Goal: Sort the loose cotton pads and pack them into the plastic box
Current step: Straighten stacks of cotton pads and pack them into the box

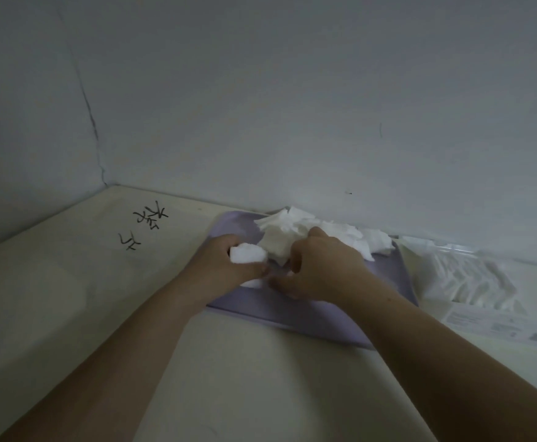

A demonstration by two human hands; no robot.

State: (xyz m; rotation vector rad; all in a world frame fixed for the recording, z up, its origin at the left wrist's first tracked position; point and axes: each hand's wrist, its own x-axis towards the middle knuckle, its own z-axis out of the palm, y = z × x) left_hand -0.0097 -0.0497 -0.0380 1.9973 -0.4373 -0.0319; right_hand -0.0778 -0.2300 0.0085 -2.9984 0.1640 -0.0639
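Left hand point(219, 266) grips one small stack of cotton pads point(248, 252), fingers and thumb curled round it, over the left half of the purple tray point(324, 323). Right hand point(324, 269) sits just beside it, knuckles up and fingers bent down toward the tray; whether those fingers pinch a pad or only touch one cannot be told, since the hand's back hides the tips.

Counted: two hands, one tray, one plastic box, one held stack. One more single pad point(252, 283) peeks out flat on the tray under the left hand. The loose pile point(334, 232) is too jumbled to count; it lies heaped along the far edge of the tray, touching the wall point(292, 106), and spills toward the tray's far right corner. The right hand covers the near side of that heap.

The tray lies on the cream desk point(69, 298), close to the desk's far edge. The plastic box point(465, 275) lies on the desk just right of the tray, near the desk's far right; it is clear and blurred, white pads show through it, and a printed label point(500, 327) lies on its near side. Whether it is open cannot be told.

Two black handwritten marks point(147, 223) sit on the desk near its far left corner, well apart from the tray
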